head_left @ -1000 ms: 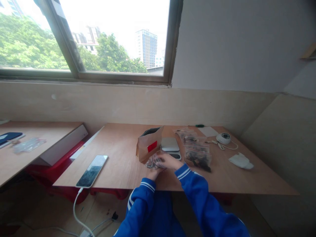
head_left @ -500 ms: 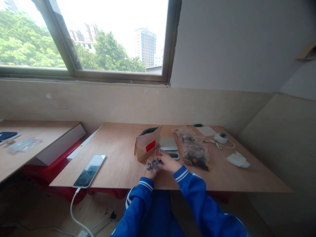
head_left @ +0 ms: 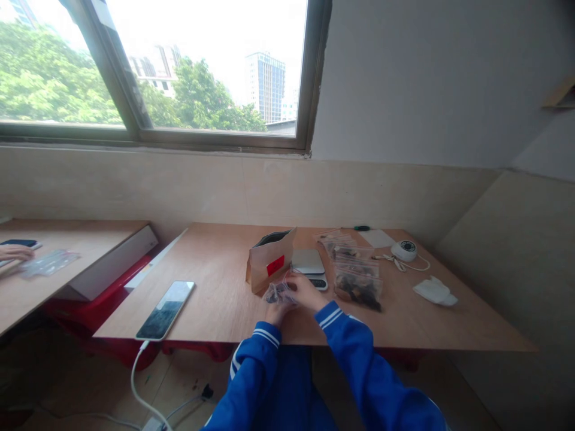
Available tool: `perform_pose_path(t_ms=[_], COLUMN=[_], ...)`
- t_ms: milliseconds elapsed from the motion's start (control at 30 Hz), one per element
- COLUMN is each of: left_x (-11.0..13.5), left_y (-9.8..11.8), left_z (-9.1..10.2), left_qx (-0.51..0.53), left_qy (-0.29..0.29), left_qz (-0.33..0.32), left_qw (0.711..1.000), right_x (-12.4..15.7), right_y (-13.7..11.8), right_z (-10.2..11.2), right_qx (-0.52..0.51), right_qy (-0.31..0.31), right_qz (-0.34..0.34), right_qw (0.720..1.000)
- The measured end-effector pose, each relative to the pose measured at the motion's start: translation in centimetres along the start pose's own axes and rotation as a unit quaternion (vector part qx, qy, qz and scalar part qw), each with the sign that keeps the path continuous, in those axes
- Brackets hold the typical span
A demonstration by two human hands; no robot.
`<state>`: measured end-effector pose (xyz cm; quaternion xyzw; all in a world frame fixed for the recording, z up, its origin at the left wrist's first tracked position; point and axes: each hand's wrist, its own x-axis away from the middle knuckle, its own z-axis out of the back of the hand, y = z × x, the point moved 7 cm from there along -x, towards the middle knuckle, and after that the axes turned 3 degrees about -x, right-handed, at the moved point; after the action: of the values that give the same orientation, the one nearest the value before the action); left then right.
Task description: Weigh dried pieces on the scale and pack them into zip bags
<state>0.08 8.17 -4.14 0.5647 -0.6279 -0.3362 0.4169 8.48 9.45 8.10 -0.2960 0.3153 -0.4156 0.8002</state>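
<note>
A small clear zip bag (head_left: 277, 292) with dark pieces in it is held between my two hands, in front of a brown paper pouch. My left hand (head_left: 276, 312) is closed around the bag from below. From the right, my right hand (head_left: 304, 291) pinches the bag's upper edge. The paper pouch (head_left: 263, 270) stands upright with its top open and a red label on its front. Just behind my right hand lies a kitchen scale (head_left: 308, 262) with a silver plate. Filled zip bags (head_left: 358, 288) lie in a row to the right.
A phone (head_left: 166, 311) on a white cable lies at the table's left. On the right are a white dome camera (head_left: 403, 250), a crumpled tissue (head_left: 435, 291), a paper sheet (head_left: 376, 238) and a green-handled tool (head_left: 362, 228). Another person's hand (head_left: 17, 252) rests at the left table.
The zip bag has tilted lower and flatter between my hands, and my left hand has turned slightly. Another person's hand has come into view at the far left.
</note>
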Motion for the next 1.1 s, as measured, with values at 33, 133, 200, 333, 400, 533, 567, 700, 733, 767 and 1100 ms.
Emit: perform_pose_path(t_ms=[33,133,200,333,400,533,567,700,733,767,1100], left_x=[0.1,0.2,0.2,0.3,0.4,0.5,0.5,0.5,0.5,0.4,0.1], left_y=[-0.2,-0.6,-0.6,-0.4,-0.2,-0.1,-0.1,0.1,0.1,0.1,-0.1], left_z=[-0.4,-1.0,-1.2,-1.2,-1.2,-1.1,-1.1,-1.3,-1.3,-1.3,-1.0], left_qx=[0.016,0.045,0.065,0.072,0.065,0.044,0.040,0.033,0.036,0.040,0.040], left_qy=[-0.015,-0.045,-0.048,-0.040,-0.038,-0.035,-0.037,-0.053,-0.054,-0.053,-0.038], left_qz=[0.020,0.060,0.075,0.076,0.071,0.070,0.069,0.065,0.066,0.069,0.070], left_qw=[1.000,0.996,0.994,0.994,0.995,0.996,0.996,0.996,0.996,0.995,0.996], right_x=[0.0,-0.1,-0.1,-0.1,-0.1,-0.3,-0.3,-0.4,-0.3,-0.2,-1.9], right_y=[0.2,1.2,1.6,1.8,1.6,1.8,1.9,2.1,2.1,2.0,-1.0], right_z=[0.5,1.6,2.0,2.5,2.8,3.9,4.2,5.5,5.8,6.1,9.1], right_qx=[-0.029,-0.111,-0.155,-0.204,-0.215,-0.242,-0.244,-0.206,-0.188,-0.167,-0.066], right_qy=[0.018,0.050,0.056,0.060,0.070,0.106,0.115,0.147,0.156,0.164,0.224], right_qz=[-0.003,-0.033,-0.054,-0.078,-0.079,-0.080,-0.079,-0.080,-0.082,-0.082,-0.038], right_qw=[0.999,0.992,0.985,0.974,0.971,0.961,0.960,0.964,0.966,0.969,0.972])
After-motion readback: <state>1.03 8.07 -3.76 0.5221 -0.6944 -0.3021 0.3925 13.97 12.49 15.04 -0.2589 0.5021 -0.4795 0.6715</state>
